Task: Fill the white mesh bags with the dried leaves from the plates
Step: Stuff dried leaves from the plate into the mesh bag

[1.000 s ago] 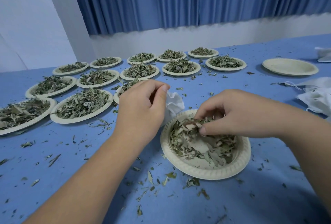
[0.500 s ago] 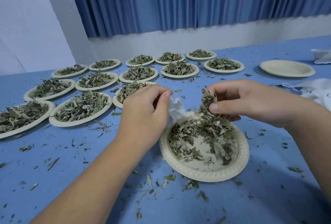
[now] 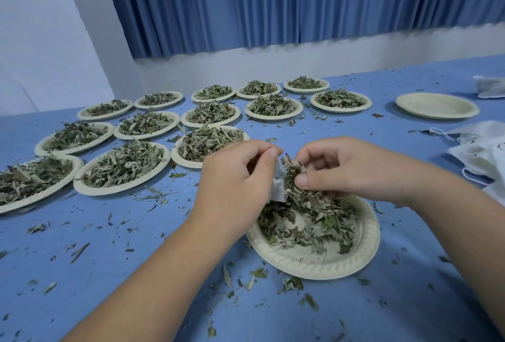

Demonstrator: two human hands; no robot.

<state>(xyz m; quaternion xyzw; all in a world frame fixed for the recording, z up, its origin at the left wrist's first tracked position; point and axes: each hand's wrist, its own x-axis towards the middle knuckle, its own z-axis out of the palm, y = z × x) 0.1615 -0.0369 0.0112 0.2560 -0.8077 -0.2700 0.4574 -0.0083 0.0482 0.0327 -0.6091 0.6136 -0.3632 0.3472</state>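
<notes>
The left hand [image 3: 235, 177] hovers above the blue surface [image 3: 109, 273]. Its grip is narrow, thumb and fingers pinching a small white mesh bag [image 3: 276, 187], of which only a crumpled corner shows. Just beside it, the right hand [image 3: 341, 169] has its grip closed on a clump of dried leaves [image 3: 293, 177] that touches the bag; whether any leaf is inside cannot be told. Both hands are over a paper plate [image 3: 314, 269] close to the near edge, right of the middle, with loose leaves [image 3: 308, 224] heaped on its far half. Rows of leaf-filled plates [image 3: 123, 166] stand toward the far left corner. An empty plate [image 3: 437, 105] lies toward the far right corner, and a pile of white bags [image 3: 481, 150] at the right edge. Leaf crumbs [image 3: 226, 276] litter the surface.
</notes>
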